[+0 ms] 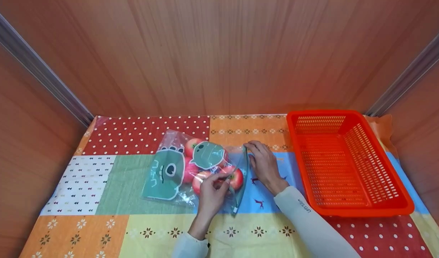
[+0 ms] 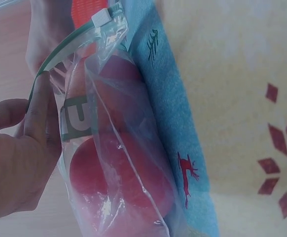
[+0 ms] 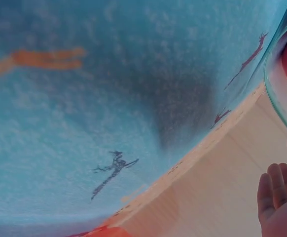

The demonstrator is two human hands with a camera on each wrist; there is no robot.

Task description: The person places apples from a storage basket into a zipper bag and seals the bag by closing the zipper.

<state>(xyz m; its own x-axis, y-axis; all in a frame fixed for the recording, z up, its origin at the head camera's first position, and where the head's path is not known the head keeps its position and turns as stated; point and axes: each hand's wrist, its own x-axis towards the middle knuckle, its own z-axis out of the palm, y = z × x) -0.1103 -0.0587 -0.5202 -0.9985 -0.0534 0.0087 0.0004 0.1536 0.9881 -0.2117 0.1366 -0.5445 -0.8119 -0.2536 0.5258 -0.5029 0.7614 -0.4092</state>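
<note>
A clear zip bag [image 1: 164, 181] with green cartoon figures lies on the cloth, its mouth turned to the right. Several red apples [image 1: 236, 178] are inside, seen through the plastic. My left hand [image 1: 212, 196] pinches the near side of the mouth between thumb and index finger, lifting it above an apple. At the far end of the green zip strip, my right hand [image 1: 264, 164] pinches the edge; the right wrist view shows its other fingers [image 3: 277, 185] extended. A white slider [image 2: 101, 18] sits at the strip's near end. The mouth gapes between the two strips.
A red plastic basket [image 1: 350, 212] with perforated walls stands to the right, close to my right forearm. A patchwork cloth [image 1: 133, 179] covers the table. Wood-patterned panels [image 1: 219, 57] rise at the back and both sides.
</note>
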